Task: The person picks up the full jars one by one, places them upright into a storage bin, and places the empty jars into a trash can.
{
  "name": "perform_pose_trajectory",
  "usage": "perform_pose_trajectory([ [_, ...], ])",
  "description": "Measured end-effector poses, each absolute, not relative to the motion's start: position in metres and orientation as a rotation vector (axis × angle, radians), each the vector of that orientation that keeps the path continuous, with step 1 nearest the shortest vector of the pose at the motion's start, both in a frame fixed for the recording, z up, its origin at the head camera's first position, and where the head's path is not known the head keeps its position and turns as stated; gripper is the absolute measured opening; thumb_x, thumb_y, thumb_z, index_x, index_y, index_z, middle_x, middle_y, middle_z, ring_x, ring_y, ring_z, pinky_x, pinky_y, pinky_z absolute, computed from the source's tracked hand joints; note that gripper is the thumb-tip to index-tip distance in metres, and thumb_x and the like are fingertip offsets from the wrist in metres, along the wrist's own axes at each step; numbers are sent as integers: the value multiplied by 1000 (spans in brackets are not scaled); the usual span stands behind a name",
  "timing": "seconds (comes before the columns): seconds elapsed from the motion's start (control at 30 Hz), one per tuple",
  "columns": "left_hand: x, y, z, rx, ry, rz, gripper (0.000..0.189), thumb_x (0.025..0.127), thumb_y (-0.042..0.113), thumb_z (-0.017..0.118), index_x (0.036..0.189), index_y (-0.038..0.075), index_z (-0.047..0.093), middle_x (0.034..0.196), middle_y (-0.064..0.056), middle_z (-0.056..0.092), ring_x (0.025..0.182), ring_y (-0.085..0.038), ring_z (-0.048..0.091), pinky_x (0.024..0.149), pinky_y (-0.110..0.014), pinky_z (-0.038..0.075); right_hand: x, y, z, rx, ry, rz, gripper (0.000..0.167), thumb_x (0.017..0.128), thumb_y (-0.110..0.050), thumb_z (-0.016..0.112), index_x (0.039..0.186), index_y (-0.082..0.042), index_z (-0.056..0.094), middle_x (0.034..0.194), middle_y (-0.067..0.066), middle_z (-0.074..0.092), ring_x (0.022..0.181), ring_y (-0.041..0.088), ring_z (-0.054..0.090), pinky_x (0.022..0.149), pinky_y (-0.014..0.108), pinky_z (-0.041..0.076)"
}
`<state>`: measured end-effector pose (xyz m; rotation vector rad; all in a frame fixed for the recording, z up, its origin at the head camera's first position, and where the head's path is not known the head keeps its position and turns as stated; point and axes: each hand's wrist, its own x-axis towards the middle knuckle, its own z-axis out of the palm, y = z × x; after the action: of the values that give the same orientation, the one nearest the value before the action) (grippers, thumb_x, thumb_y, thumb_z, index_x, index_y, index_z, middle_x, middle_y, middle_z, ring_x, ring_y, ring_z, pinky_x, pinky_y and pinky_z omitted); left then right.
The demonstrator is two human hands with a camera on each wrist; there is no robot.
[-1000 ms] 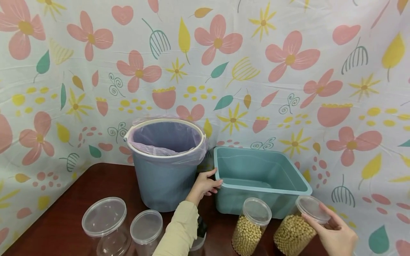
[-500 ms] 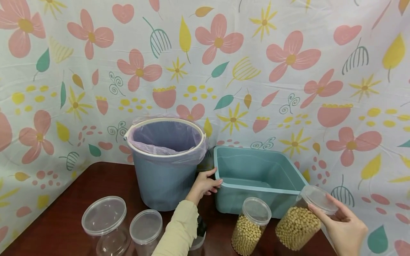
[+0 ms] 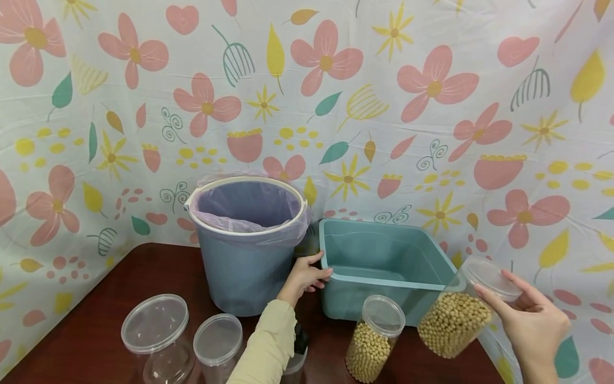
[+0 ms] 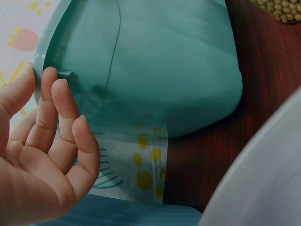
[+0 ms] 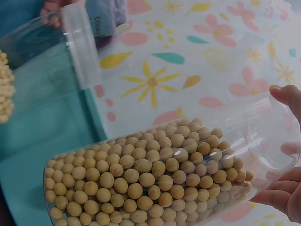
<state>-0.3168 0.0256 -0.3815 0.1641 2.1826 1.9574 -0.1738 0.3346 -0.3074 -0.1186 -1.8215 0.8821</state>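
Note:
My left hand [image 3: 304, 277] pinches the left rim of a teal plastic basin [image 3: 342, 298]; the left wrist view shows the thumb outside the rim and fingertips inside. My right hand [image 3: 539, 320] grips a clear jar of soybeans [image 3: 453, 322] around its lidded top. The jar is held off the table, tilted with its top to the right, in front of the basin's right corner. In the right wrist view the soybeans [image 5: 141, 183] fill much of the jar. A second lidded jar of soybeans [image 3: 369, 349] stands before the basin.
A blue-grey bucket [image 3: 244, 272] with a pinkish bag liner stands left of the basin. Two lidded clear jars, one large [image 3: 155, 325] and one smaller [image 3: 218, 341], stand front left. My left sleeve [image 3: 266, 341] partly hides a container with a black part [image 3: 301, 341].
My right hand has lifted the soybean jar off the table and moved it up and to the right, tilting it further. My left hand has stayed on the basin's rim.

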Motion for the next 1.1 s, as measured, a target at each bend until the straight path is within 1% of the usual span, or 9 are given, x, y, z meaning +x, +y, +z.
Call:
perform_pose_trajectory([
  [0.23, -316, 24, -379, 163, 2171, 1961, 60, 81, 17, 67, 135, 20, 41, 75, -7, 67, 50, -11, 56, 42, -23, 39, -178, 337, -287, -74, -1805, 836, 44, 56, 5, 81, 98, 5, 67, 34, -5, 39, 29, -1, 34, 39, 9, 28],
  [0.37, -315, 24, -379, 167, 2172, 1961, 60, 81, 18, 67, 135, 20, 41, 75, -7, 67, 50, -11, 56, 43, -23, 39, -180, 337, -277, -93, -1821, 864, 45, 57, 2, 82, 100, 3, 67, 35, -6, 40, 28, 1, 31, 35, 13, 25],
  [0.53, -315, 24, -379, 165, 2166, 1960, 60, 81, 18, 67, 135, 20, 41, 75, -6, 67, 49, -10, 56, 42, -23, 39, -184, 336, -265, -163, -1870, 930, 48, 59, -6, 83, 105, -4, 67, 37, -6, 41, 30, 3, 29, 32, 19, 21],
  [0.6, -316, 24, -379, 161, 2164, 1959, 60, 81, 18, 67, 135, 21, 41, 75, -6, 67, 49, -10, 56, 42, -23, 39, -186, 335, -260, -159, -1874, 956, 49, 60, -5, 82, 106, -5, 67, 36, -4, 39, 30, 5, 26, 31, 21, 20],
  [0.77, -315, 25, -380, 162, 2163, 1956, 59, 82, 18, 67, 135, 21, 41, 75, -7, 67, 50, -11, 57, 42, -23, 40, -194, 332, -249, -135, -1860, 988, 47, 61, -5, 82, 106, -4, 67, 36, -3, 36, 29, 7, 23, 31, 21, 20],
  [0.97, -316, 25, -379, 161, 2158, 1969, 59, 81, 17, 67, 135, 20, 42, 75, -7, 67, 51, -12, 57, 42, -23, 39, -203, 329, -234, -109, -1825, 1035, 47, 62, -5, 81, 107, -5, 67, 36, -3, 38, 29, 5, 25, 32, 20, 20],
  [1.1, -316, 24, -379, 157, 2149, 1973, 60, 81, 17, 67, 135, 20, 41, 75, -7, 67, 50, -11, 57, 41, -22, 38, -211, 325, -228, -67, -1789, 1079, 45, 62, -2, 80, 106, -4, 67, 37, -5, 41, 30, 2, 31, 35, 17, 23],
])
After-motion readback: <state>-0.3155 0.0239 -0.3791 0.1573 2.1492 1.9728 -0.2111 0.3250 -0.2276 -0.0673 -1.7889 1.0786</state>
